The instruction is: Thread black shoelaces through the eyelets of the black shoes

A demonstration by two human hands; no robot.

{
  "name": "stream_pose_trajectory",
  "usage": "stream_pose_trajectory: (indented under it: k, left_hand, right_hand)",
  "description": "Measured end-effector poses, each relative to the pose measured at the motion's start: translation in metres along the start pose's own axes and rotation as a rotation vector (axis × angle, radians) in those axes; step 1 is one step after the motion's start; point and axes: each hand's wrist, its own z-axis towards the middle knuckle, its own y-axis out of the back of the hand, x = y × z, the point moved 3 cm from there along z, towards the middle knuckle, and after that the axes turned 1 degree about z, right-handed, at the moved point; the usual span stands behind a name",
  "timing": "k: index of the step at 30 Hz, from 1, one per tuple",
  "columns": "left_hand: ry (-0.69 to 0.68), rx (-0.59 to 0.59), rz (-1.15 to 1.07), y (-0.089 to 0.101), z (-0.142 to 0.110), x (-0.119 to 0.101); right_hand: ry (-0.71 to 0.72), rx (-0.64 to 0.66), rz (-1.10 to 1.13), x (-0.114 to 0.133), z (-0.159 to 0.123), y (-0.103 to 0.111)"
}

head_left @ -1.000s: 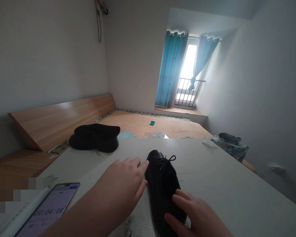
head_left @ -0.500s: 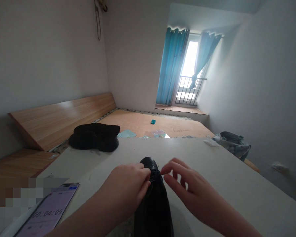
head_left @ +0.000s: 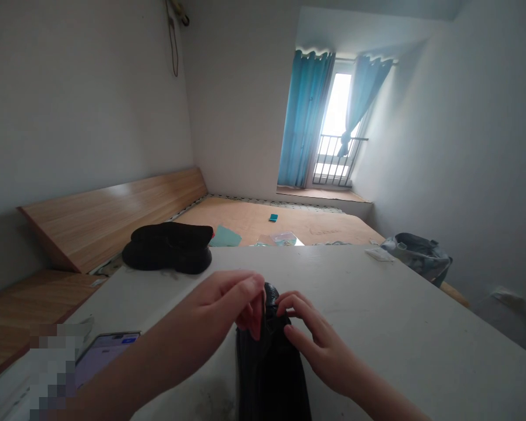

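Observation:
A black shoe [head_left: 284,380] lies lengthwise before me on the white table, its rounded toe pointing away. Over the left side of its front, my left hand [head_left: 232,304] is closed in a pinch, the thumb on top. A thin dark strand that looks like a shoelace [head_left: 263,313] runs down from those fingers. My right hand [head_left: 313,333] rests against the shoe's right side, fingers bent and apart, fingertips at the lacing area. The fingers partly cover the lacing, so its detail is hidden.
Black shoe-like footwear [head_left: 169,248] sits at the table's [head_left: 398,327] far left. A phone [head_left: 105,354] lies front left, partly behind my forearm. A small clear packet [head_left: 379,254] is near the right edge. Beyond are a bed [head_left: 324,225] and a bag [head_left: 416,251].
My left hand has turned and lifted slightly, with the thumb now on top in a pinch. My right hand has moved left and down onto the shoe.

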Motion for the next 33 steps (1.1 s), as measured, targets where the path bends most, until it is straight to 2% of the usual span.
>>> stream_pose_trajectory:
  k: [5, 9, 12, 14, 18, 20, 22, 24, 26, 28, 30, 33]
  left_hand:
    - [0.031, 0.027, 0.574, -0.019, 0.008, 0.023]
    - [0.007, 0.134, 0.709, -0.033, 0.008, 0.037]
    - [0.025, 0.144, 0.726, -0.036, 0.004, 0.043]
    - [0.013, 0.163, 0.689, -0.037, 0.002, 0.043]
    - [0.022, 0.264, 0.448, -0.036, 0.003, 0.040]
    - [0.023, 0.264, 0.289, -0.031, 0.006, 0.034]
    - [0.021, 0.187, 0.144, -0.020, 0.008, 0.027]
    - [0.021, 0.026, 0.059, -0.004, 0.009, 0.020]
    - [0.001, -0.123, 0.007, 0.010, 0.008, 0.014]
    - [-0.034, -0.171, -0.025, 0.017, 0.007, 0.010]
    - [-0.022, -0.103, 0.029, 0.014, 0.008, 0.012]
    - [0.062, 0.062, 0.334, -0.004, 0.009, 0.024]
  right_hand:
    - [0.101, 0.026, -0.147, 0.010, -0.004, -0.002]
    - [0.076, -0.007, -0.190, 0.012, -0.005, -0.005]
    - [0.059, -0.047, -0.162, 0.012, -0.005, -0.007]
    - [0.039, -0.023, -0.086, 0.012, -0.004, -0.007]
    - [-0.019, 0.111, 0.053, 0.013, -0.003, -0.004]
    - [-0.010, 0.150, 0.078, 0.015, -0.003, 0.000]
    - [-0.032, 0.192, 0.153, 0.014, -0.004, 0.003]
    - [-0.092, 0.198, 0.345, 0.011, -0.002, 0.007]
    - [-0.132, 0.123, 0.600, 0.008, 0.002, 0.015]
    - [-0.141, -0.004, 0.824, 0.004, 0.009, 0.027]
    - [-0.187, -0.093, 0.942, -0.002, 0.014, 0.038]
    - [-0.351, -0.092, 0.904, -0.011, 0.017, 0.042]
